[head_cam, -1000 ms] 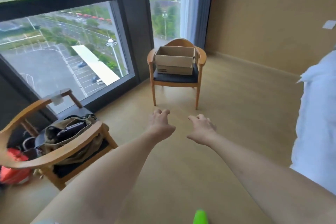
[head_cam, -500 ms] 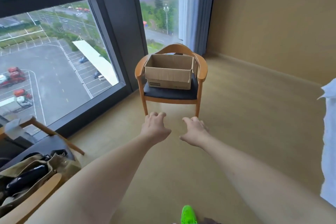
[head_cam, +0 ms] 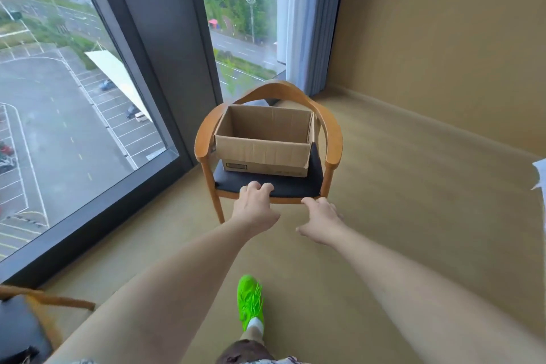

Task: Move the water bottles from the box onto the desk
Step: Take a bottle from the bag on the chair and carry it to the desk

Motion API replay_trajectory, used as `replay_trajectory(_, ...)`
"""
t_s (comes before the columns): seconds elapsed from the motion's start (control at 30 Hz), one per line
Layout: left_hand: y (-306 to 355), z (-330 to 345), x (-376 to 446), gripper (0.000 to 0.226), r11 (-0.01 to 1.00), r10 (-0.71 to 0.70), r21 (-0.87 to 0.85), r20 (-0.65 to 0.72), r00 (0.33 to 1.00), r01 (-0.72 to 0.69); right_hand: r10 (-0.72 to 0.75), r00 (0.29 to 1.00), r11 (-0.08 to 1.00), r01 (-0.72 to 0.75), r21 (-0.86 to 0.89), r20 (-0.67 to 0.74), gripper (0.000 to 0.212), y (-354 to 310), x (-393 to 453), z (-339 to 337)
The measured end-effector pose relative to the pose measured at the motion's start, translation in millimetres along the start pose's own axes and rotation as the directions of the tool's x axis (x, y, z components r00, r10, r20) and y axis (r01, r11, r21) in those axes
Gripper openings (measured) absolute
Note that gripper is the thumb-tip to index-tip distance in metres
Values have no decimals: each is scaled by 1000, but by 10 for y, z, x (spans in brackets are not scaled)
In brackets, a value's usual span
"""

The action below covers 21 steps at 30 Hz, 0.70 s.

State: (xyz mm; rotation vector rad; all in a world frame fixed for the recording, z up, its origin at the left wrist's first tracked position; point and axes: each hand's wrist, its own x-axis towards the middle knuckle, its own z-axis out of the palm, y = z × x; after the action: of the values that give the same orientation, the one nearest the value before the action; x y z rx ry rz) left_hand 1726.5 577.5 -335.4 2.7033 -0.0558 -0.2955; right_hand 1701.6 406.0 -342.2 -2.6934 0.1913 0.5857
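An open cardboard box (head_cam: 263, 154) stands on the black seat of a wooden armchair (head_cam: 334, 145) by the window. Its front wall hides the inside, so no water bottles show. My left hand (head_cam: 255, 205) is stretched out toward the chair's front edge, fingers loosely curled, holding nothing. My right hand (head_cam: 320, 220) reaches forward beside it, fingers relaxed and empty. Both hands are short of the box. No desk is in view.
A floor-to-ceiling window (head_cam: 74, 115) runs along the left, a tan wall (head_cam: 443, 53) on the right. Part of a second wooden chair (head_cam: 38, 300) sits at the lower left. My green shoe (head_cam: 250, 300) steps on the tan floor. A white edge (head_cam: 540, 174) shows at far right.
I have walked closer to the chair; the box now looks larger and nearer. Both outstretched hands have come up to the seat's front edge. The second chair has slid out of view.
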Motion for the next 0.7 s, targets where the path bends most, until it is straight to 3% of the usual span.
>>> replay_trajectory(0.33, -517, -795, 2002, 59, 999, 1, 54, 58, 998, -4, 108, 994, 993, -107, 55, -4, 64, -788, 1618, -528)
replay_trajectory(0.7, -815, -566, 3264, 50, 999, -38, 20, 166, 985, 35, 113, 992, 991, -116, 63, 50, 67, -1036, 3062, -753)
